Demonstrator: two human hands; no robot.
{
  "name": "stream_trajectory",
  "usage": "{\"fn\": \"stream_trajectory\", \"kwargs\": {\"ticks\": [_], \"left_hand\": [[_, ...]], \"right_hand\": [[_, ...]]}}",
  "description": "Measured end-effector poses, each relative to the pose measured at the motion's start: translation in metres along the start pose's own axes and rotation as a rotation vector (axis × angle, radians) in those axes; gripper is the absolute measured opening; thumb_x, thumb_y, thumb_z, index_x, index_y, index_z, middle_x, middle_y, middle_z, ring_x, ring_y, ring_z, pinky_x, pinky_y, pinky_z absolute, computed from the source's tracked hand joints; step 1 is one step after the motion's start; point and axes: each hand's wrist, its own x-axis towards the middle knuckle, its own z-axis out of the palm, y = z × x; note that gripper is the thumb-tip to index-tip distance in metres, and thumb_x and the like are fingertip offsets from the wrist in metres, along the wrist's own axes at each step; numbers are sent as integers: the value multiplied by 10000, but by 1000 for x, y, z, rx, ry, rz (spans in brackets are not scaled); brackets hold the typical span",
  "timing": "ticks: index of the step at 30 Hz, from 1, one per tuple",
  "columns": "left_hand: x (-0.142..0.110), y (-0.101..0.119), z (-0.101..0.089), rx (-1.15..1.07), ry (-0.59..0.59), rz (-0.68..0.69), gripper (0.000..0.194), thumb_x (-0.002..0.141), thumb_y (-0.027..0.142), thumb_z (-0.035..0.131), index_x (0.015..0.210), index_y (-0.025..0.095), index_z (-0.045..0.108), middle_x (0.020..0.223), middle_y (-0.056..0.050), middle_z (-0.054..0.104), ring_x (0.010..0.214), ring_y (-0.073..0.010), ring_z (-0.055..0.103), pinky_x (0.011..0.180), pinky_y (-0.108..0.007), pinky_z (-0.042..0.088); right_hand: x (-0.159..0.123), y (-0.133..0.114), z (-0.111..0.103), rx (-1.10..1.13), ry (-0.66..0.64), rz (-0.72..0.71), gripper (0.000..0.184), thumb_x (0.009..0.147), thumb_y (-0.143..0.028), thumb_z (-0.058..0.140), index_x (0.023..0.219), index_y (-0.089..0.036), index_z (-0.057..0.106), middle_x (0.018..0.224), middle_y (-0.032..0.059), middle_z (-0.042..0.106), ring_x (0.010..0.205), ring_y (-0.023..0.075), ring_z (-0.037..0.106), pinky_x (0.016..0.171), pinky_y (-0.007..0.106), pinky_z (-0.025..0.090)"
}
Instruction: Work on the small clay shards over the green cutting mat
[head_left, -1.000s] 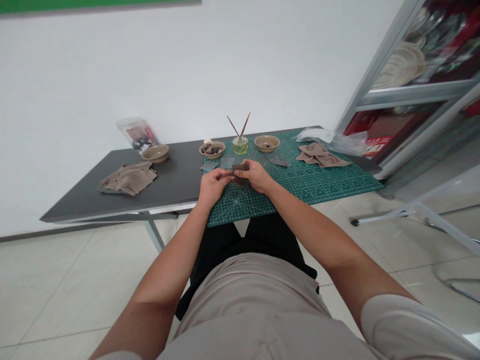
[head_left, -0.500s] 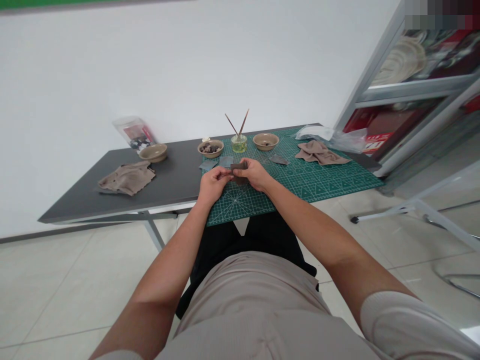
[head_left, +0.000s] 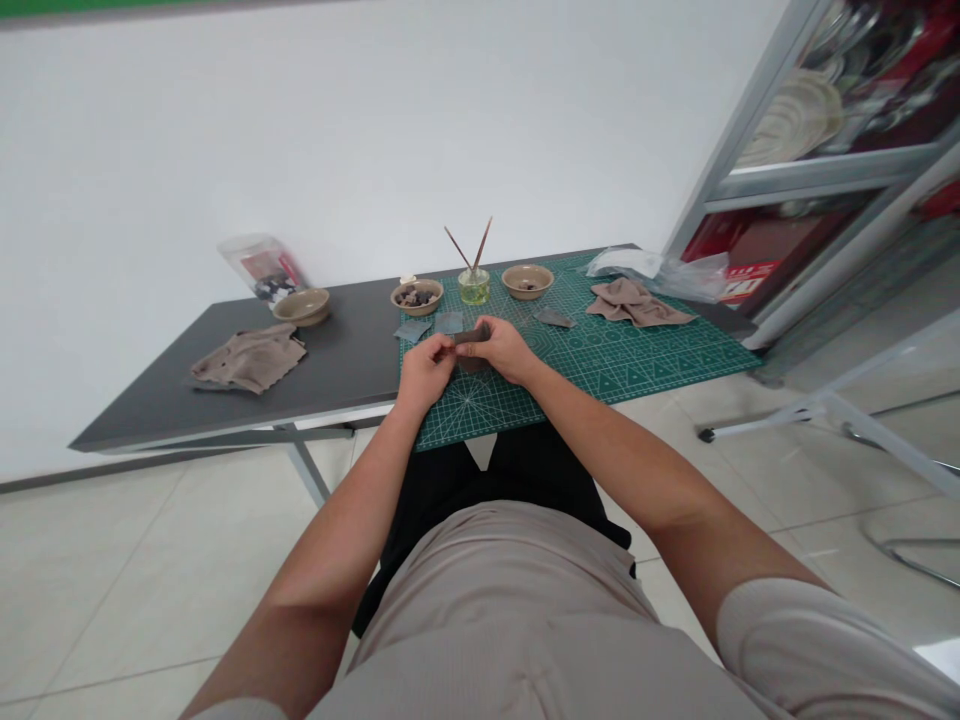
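Both hands meet over the front of the green cutting mat (head_left: 600,358). My right hand (head_left: 505,352) is closed around a small dark brown sheet (head_left: 472,364), thumb across its near side. My left hand (head_left: 425,372) pinches the left edge of the same sheet, its fingertips close to the right thumb. The sheet looks bent, and the fingers partly cover it; its material is too small to make out. Just beyond the hands lie thin grey-blue pieces (head_left: 449,322) on the mat, with another grey piece (head_left: 554,317) to the right.
Behind stand a bowl of dark lumps (head_left: 417,297), a glass jar (head_left: 474,288) with two thin sticks, and a bowl (head_left: 528,282) holding a few bits. Brown cloths (head_left: 251,358) lie left and right. A third bowl (head_left: 301,307), a clear container (head_left: 262,268) and plastic bags (head_left: 686,275) sit farther out.
The brown sheet has turned a little in my fingers and now shows a curled upper edge. Both hands stay together; the whole view has shifted slightly.
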Motion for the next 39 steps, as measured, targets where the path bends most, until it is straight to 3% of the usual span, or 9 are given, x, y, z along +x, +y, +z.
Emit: {"fn": "stream_trajectory", "kwargs": {"ticks": [7, 14, 21, 26, 32, 36, 39], "left_hand": [[1, -4, 2, -230, 29, -75, 71, 700, 236, 667, 738, 182, 642, 670, 21, 649, 623, -131, 566, 640, -261, 452], [4, -4, 0, -239, 34, -116, 45, 650, 196, 673, 690, 183, 655, 655, 28, 658, 622, -126, 581, 639, -265, 471], [7, -10, 0, -514, -16, -211, 198, 613, 270, 751, 737, 182, 625, 677, 12, 673, 621, -152, 646, 654, -321, 554], [9, -15, 1, -618, 64, -188, 258, 628, 285, 774, 773, 180, 588, 723, 17, 668, 642, -127, 650, 706, -322, 585], [9, -11, 1, -596, 73, -210, 287, 658, 322, 781, 871, 184, 647, 693, 27, 642, 615, -119, 629, 661, -322, 609], [8, -9, 1, -578, 62, -213, 290, 662, 313, 769, 897, 160, 693, 787, -10, 685, 733, -149, 673, 755, -360, 612], [8, -10, 3, -559, 9, -233, 310, 665, 295, 755, 936, 159, 690, 733, -1, 677, 704, -149, 671, 732, -356, 611]], "right_hand": [[0, 1, -1, 117, -29, 49, 545, 522, -445, 879, 693, -218, 413, 592, -76, 515, 527, 117, 518, 503, 250, 418], [1, 0, -2, 102, -90, 65, 536, 499, -424, 888, 707, -209, 444, 610, -71, 533, 543, 107, 526, 509, 238, 429], [0, -1, -3, 128, -47, 89, 556, 485, -432, 886, 701, -219, 420, 594, -75, 525, 526, 111, 522, 488, 239, 416], [3, 2, -3, 196, 27, 61, 533, 505, -415, 879, 728, -219, 436, 645, -70, 547, 585, 120, 554, 578, 270, 477], [5, 0, -3, 282, 75, 70, 487, 492, -368, 887, 796, -201, 546, 737, -44, 621, 680, 129, 599, 677, 285, 514], [4, -5, -1, 339, 40, 98, 464, 507, -336, 886, 861, -173, 634, 840, 9, 697, 750, 155, 645, 741, 324, 535], [3, -6, -1, 347, 14, 100, 447, 526, -328, 884, 881, -168, 663, 852, 17, 713, 749, 158, 658, 743, 330, 541]]}}
